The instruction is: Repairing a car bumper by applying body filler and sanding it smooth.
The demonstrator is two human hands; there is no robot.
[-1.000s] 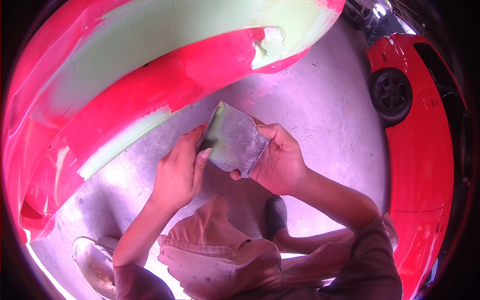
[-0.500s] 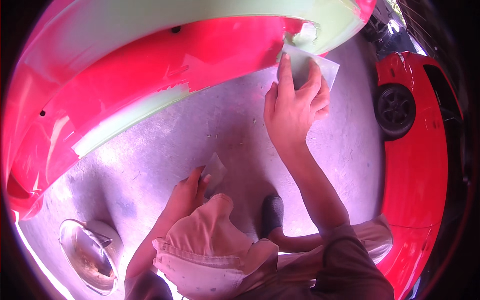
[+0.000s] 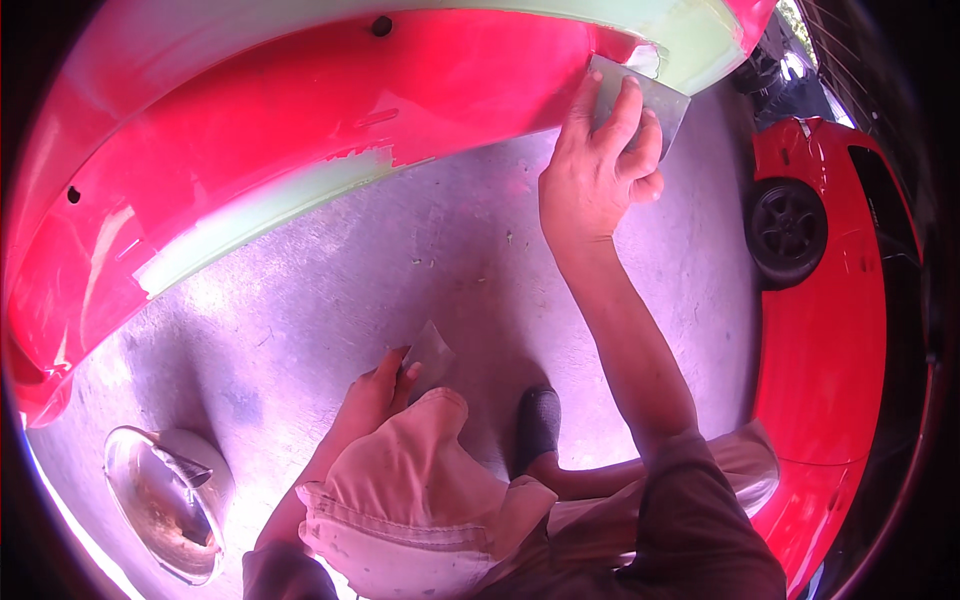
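Note:
A red bumper [image 3: 300,110] with pale green filler patches [image 3: 270,218] curves across the top. My right hand [image 3: 592,178] pinches a flat grey putty spreader [image 3: 655,105], its fingers laid along the plate. The spreader's far edge lies against the filler [image 3: 645,60] at the bumper's right end; whether it presses there I cannot tell. Low by my knee, my left hand [image 3: 378,388] is closed on a second thin spreader [image 3: 431,357], held away from the bumper. Part of that hand is hidden behind my trouser leg.
A round metal basin [image 3: 165,500] with residue inside stands on the concrete floor [image 3: 480,270] at lower left. A red car [image 3: 820,370] with a black wheel [image 3: 788,232] is along the right. My shod foot [image 3: 538,430] is below the middle.
My right hand and its spreader have moved up and slightly right along the bumper's end, and the plate has tilted. The left hand keeps its spreader near the knee. The view has shifted slightly.

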